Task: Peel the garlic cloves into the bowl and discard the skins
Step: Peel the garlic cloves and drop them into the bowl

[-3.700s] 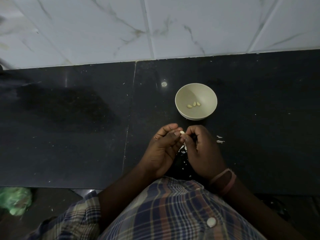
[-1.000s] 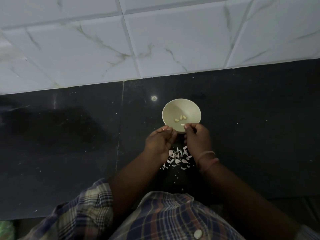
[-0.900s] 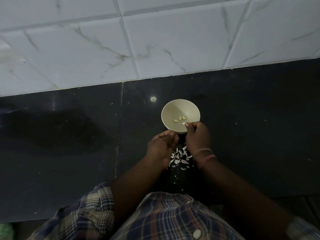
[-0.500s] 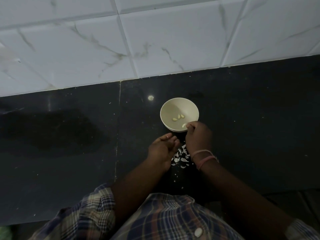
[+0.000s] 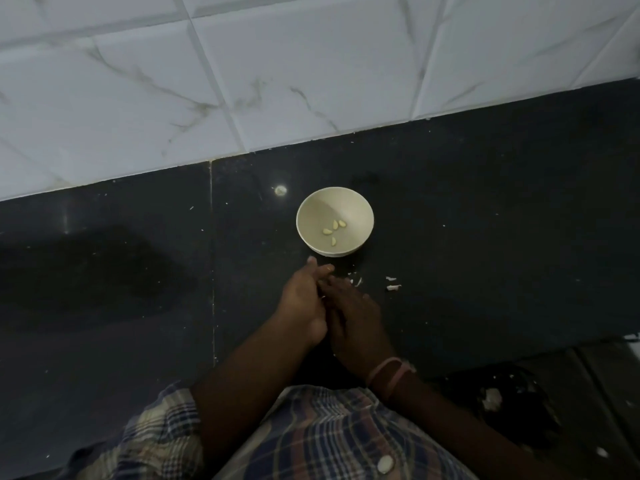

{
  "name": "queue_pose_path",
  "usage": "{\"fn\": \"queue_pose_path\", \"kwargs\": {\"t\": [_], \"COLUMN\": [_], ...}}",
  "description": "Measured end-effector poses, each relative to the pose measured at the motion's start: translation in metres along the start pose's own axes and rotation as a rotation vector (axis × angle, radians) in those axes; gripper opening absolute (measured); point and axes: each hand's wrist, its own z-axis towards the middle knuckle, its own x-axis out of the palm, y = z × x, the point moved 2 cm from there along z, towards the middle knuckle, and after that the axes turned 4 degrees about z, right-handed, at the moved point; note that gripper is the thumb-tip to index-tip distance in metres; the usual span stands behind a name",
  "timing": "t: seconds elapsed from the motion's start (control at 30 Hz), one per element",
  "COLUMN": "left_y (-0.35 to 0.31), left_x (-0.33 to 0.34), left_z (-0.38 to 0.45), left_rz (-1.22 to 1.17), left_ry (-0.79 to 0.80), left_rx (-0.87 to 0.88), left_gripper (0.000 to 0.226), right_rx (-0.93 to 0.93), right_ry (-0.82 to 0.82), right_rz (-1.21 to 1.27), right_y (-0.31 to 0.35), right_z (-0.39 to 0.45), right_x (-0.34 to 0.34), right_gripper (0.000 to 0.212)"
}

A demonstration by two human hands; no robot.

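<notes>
Shirt: plaid, nearest the camera.
Left hand: fingers straight, side pressed against the right hand on the black counter.
Right hand: flat, fingers extended (what lies beneath, I cannot tell).
Skins: scraps just right of the hands.
Bowl: beyond the fingertips, holding four peeled garlic cloves.
</notes>
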Motion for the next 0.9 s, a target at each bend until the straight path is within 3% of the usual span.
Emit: {"fn": "queue_pose_path", "kwargs": {"t": [0.1,0.17,0.3,0.47,0.7,0.8,0.9], "left_y": [-0.005,-0.003,0.008,-0.001,0.019,0.022,0.037], "left_x": [-0.005,-0.006,0.008,-0.005,-0.018,-0.019,-0.017], "left_z": [0.002,0.003,-0.006,0.006,0.013,0.012,0.009], "left_rz": [-0.035,-0.025,0.002,-0.041,-0.027,0.013,0.215], "left_ry": [-0.058,-0.072,0.035,-0.127,-0.217,-0.194,-0.126], "left_rx": [0.099,0.11,-0.011,0.138,0.081,0.123,0.151], "left_gripper": [0.04,0.032,0.035,0.036,0.029,0.025,0.02], "right_rx": [0.094,0.052,-0.065,0.154,0.186,0.177,0.128], "right_ry": [-0.084,-0.166,-0.092,-0.305,-0.065,-0.046,-0.06], "right_rz": [-0.091,-0.038,0.014,-0.204,-0.294,-0.25,-0.089], "right_y": [-0.014,-0.012,-0.006,-0.067,-0.093,-0.09,-0.066], "right_z": [-0.002,0.002,0.002,0.008,0.02,0.02,0.013], "right_x": [-0.005,-0.014,-0.01,-0.052,-0.058,-0.062,-0.066], "right_gripper": [0.062,0.056,0.04,0.031,0.012,0.014,0.008]}}
